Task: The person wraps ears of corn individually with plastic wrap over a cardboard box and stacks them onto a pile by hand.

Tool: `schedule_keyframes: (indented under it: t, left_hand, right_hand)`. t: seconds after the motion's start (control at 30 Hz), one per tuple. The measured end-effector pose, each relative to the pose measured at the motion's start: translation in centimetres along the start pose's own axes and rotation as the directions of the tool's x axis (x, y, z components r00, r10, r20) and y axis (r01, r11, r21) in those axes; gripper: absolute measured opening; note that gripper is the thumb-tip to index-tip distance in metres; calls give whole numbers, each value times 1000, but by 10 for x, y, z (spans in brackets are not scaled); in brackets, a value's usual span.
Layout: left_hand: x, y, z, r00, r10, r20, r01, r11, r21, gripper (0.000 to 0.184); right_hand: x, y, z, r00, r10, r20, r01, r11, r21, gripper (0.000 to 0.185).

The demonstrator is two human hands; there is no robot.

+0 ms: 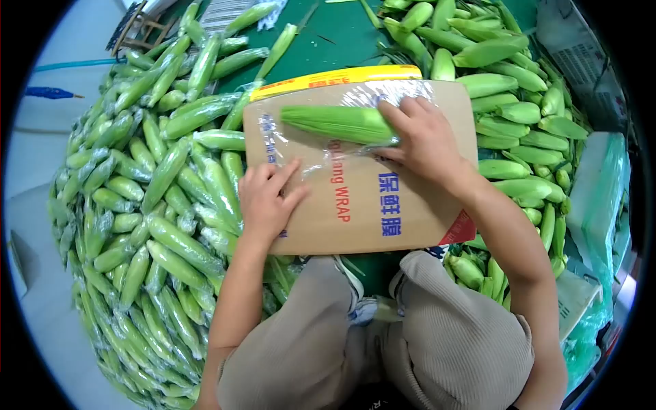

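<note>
A green ear of corn in its husk [331, 124] lies crosswise on the upper part of a brown cardboard box [311, 229] in front of my knees. Clear plastic wrap [311, 160] is spread on the cardboard beneath the corn, crinkled at the top. My right hand [424, 140] holds the corn's right end, its fingers over the top and its thumb below. At the box's left side, my left hand [268, 198] rests on the film and cardboard, thumb and forefinger apart. A yellow strip of packaging [335, 80] runs along the box's far edge.
Plastic-wrapped corn [181, 246] is heaped high on the left, against the box. Unwrapped corn [523, 130] is piled on the right. Beyond it stand a grey crate [570, 51] and a white container [593, 181] with green plastic. The floor [321, 44] is green.
</note>
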State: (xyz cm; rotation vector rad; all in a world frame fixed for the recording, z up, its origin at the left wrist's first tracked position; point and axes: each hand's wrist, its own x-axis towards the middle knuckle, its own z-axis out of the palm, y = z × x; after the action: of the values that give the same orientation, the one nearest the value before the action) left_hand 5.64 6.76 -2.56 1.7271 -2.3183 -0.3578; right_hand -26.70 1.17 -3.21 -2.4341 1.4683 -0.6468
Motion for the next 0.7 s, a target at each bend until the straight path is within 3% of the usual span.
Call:
schedule_keyframes:
  t: [0.07,0.1,0.2,0.23,0.27,0.3,0.33,0.37,0.43,0.47,0.53,0.6,0.67,0.7]
  left_hand:
    - [2,-18,13,987,-90,-135,76,992,-105,28]
    - [-2,-21,16,968,-148,-203,115,979,-166,24]
    - [-24,2,19,865,-292,-408,32,843,-536,25]
    - [-32,16,22,839,-340,-425,-23,758,-652,28]
    - [-41,32,25,875,-363,-321,-4,657,-754,30]
    - [-46,40,25,931,-175,-322,-48,812,-581,31]
    - [-48,47,27,957,10,-289,-124,917,-380,33]
    - [-47,53,27,959,181,-218,-218,963,-161,35]
    - [-27,62,12,986,164,-20,-165,986,-33,42]
    - [-13,63,1,986,142,90,-146,989,39,45]
    - [60,56,-9,988,90,128,-113,976,186,49]
    - [126,20,0,927,243,-285,-100,894,437,43]
    - [165,7,-16,918,106,-382,-84,994,75,41]
    - [164,14,-17,920,118,-374,-145,989,-43,42]
  right_hand:
    - [-3,-7,-13,1000,25,-5,-26,999,-37,66]
    - [-6,-9,-18,996,-23,84,24,1000,-12,66]
    - [-12,-14,-34,934,-205,293,188,978,86,64]
    - [-14,-18,-37,907,-211,365,165,974,154,63]
    - [-17,-22,-39,873,-215,438,127,967,223,63]
    - [-20,-23,-42,832,-228,506,88,955,285,62]
    - [-27,-24,-38,795,-220,566,124,971,204,65]
    - [-31,-29,-41,837,-193,512,161,981,107,65]
    - [-31,-44,-43,910,-170,378,215,973,-80,67]
    - [-24,-47,-47,925,-165,341,201,977,-70,76]
    - [-10,-37,-20,981,-99,169,97,995,22,81]
    - [14,-27,-11,993,-90,78,89,996,13,86]
    - [31,-14,-6,978,-210,1,208,967,-145,84]
    - [39,-8,-5,979,-205,1,202,965,-168,86]
